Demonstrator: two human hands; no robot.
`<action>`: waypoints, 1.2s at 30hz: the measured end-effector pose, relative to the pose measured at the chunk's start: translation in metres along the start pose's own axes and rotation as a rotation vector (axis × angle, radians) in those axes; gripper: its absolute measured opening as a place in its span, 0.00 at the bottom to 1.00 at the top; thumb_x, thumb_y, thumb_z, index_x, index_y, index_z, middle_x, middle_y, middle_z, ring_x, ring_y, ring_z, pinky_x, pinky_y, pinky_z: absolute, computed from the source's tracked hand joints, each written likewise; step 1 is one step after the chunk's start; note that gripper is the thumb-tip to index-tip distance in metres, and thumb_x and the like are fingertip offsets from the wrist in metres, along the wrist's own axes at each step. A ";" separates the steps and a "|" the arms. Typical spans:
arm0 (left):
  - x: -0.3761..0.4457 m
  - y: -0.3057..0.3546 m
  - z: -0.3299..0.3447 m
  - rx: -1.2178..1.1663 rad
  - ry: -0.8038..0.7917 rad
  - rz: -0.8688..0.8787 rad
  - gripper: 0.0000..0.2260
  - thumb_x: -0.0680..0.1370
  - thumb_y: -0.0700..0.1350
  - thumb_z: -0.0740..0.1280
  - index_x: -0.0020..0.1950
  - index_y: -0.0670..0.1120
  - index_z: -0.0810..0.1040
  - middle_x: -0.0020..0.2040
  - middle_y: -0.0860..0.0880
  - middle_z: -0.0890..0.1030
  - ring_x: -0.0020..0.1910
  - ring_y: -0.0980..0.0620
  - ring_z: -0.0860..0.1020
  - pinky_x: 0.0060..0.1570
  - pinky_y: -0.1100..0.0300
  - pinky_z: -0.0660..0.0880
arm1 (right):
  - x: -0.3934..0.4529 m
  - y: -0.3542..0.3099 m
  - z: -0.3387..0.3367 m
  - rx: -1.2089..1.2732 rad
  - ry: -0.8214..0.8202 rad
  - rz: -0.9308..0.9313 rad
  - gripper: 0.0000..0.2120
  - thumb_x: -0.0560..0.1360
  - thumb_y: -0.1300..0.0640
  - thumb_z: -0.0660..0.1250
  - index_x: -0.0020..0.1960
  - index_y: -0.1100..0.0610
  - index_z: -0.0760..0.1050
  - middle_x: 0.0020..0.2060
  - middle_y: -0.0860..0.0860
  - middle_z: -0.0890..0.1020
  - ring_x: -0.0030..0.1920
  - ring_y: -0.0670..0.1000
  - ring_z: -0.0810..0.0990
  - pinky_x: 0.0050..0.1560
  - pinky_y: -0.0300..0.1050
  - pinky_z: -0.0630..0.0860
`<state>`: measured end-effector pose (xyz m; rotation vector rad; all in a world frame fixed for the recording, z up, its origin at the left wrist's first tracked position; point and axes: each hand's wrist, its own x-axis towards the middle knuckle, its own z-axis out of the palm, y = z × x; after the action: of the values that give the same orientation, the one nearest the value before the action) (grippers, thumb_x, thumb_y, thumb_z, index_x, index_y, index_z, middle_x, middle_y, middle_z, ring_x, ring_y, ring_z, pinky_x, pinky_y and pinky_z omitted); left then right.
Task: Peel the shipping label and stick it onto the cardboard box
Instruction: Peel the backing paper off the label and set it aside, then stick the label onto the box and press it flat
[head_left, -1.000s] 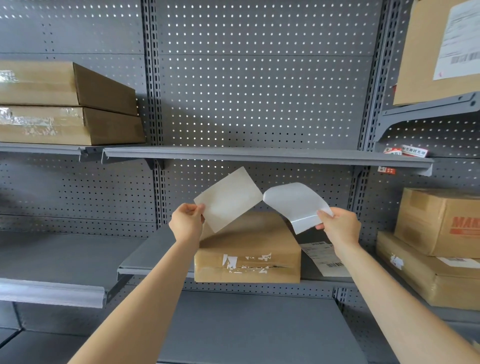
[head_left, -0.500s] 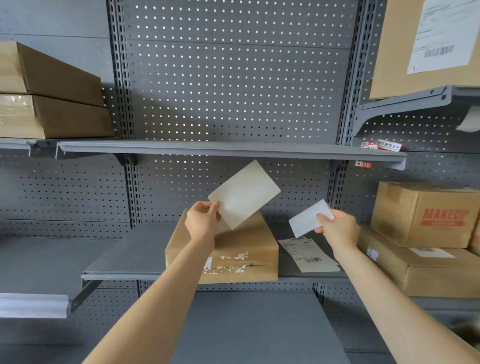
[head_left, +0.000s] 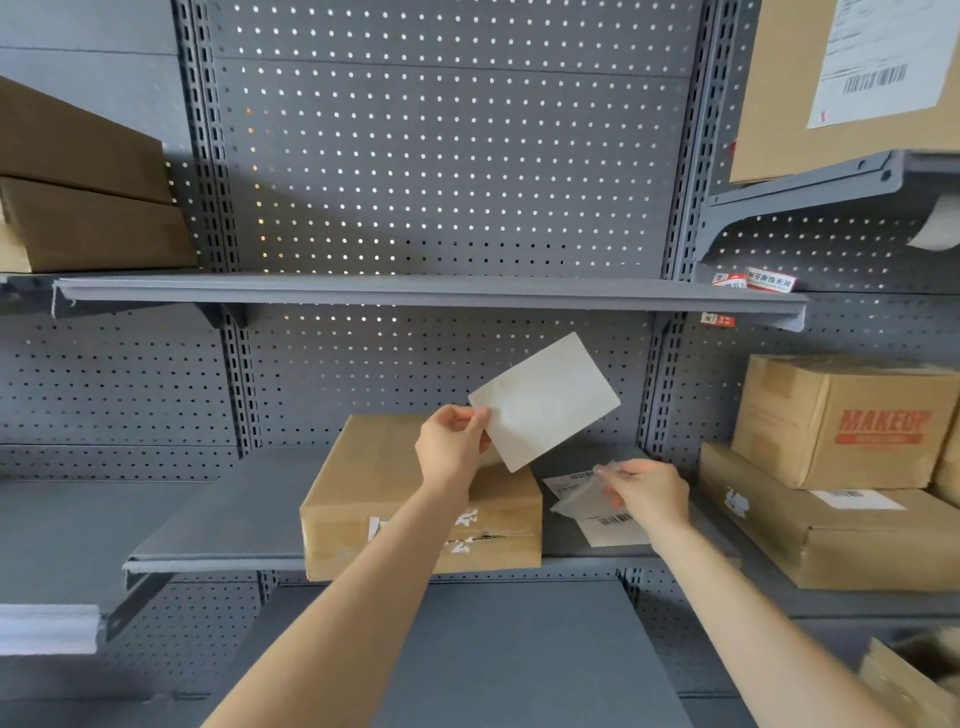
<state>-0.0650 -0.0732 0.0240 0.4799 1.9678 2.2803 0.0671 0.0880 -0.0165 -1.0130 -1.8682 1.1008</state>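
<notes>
Since half a second ago the right hand (head_left: 647, 493) has dropped from beside the raised sheet down to the shelf (head_left: 218, 525), and the piece it carries now shows as a blur. Its fingers are closed in a pinch on that thin, pale strip (head_left: 582, 496), which I take to be the peeled backing, though the blur leaves it unsure. It hangs just over a printed sheet (head_left: 610, 525) with a barcode lying flat on the shelf at the hand's 6 o'clock.

At the right hand's 10 o'clock, the left hand (head_left: 452, 441) pinches the label (head_left: 545, 400) by its lower-left corner between thumb and fingers, the rest of the hand loosely curled. That label is held up in the air, tilted, its blank side toward the camera, its lower edge just above the box (head_left: 363, 499). That box sits on the shelf directly below the left hand, at its 6 o'clock, with torn white scraps on its front face.

Peeling looks done; the step in hand seems to be getting rid of the backing. Next, the right hand should let go of the strip and come back to help. Together the hands would turn the label sticky side down, lay it on the bare top of the box, and smooth it flat from one edge.
</notes>
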 end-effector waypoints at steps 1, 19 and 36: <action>0.000 0.000 0.000 0.005 -0.002 0.004 0.07 0.76 0.45 0.69 0.40 0.46 0.76 0.40 0.52 0.81 0.36 0.56 0.79 0.46 0.59 0.80 | 0.000 -0.002 0.000 0.004 -0.009 -0.004 0.10 0.69 0.51 0.74 0.41 0.58 0.84 0.33 0.55 0.85 0.36 0.53 0.84 0.40 0.44 0.79; -0.005 0.031 -0.063 0.192 0.205 0.369 0.06 0.78 0.45 0.67 0.42 0.45 0.77 0.35 0.56 0.79 0.37 0.62 0.77 0.36 0.78 0.69 | -0.045 -0.118 0.014 0.384 -0.289 -0.012 0.10 0.73 0.53 0.71 0.47 0.60 0.82 0.40 0.56 0.86 0.37 0.52 0.83 0.43 0.43 0.80; 0.008 0.011 -0.137 1.090 0.223 1.441 0.09 0.67 0.31 0.70 0.31 0.43 0.75 0.26 0.50 0.74 0.24 0.48 0.68 0.26 0.59 0.64 | -0.092 -0.165 0.079 0.369 -0.588 0.192 0.20 0.68 0.47 0.75 0.51 0.62 0.82 0.45 0.55 0.86 0.45 0.52 0.85 0.53 0.46 0.79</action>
<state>-0.1114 -0.2026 0.0201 2.3967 3.4965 1.0539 -0.0050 -0.0732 0.0869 -0.7066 -1.9121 1.9373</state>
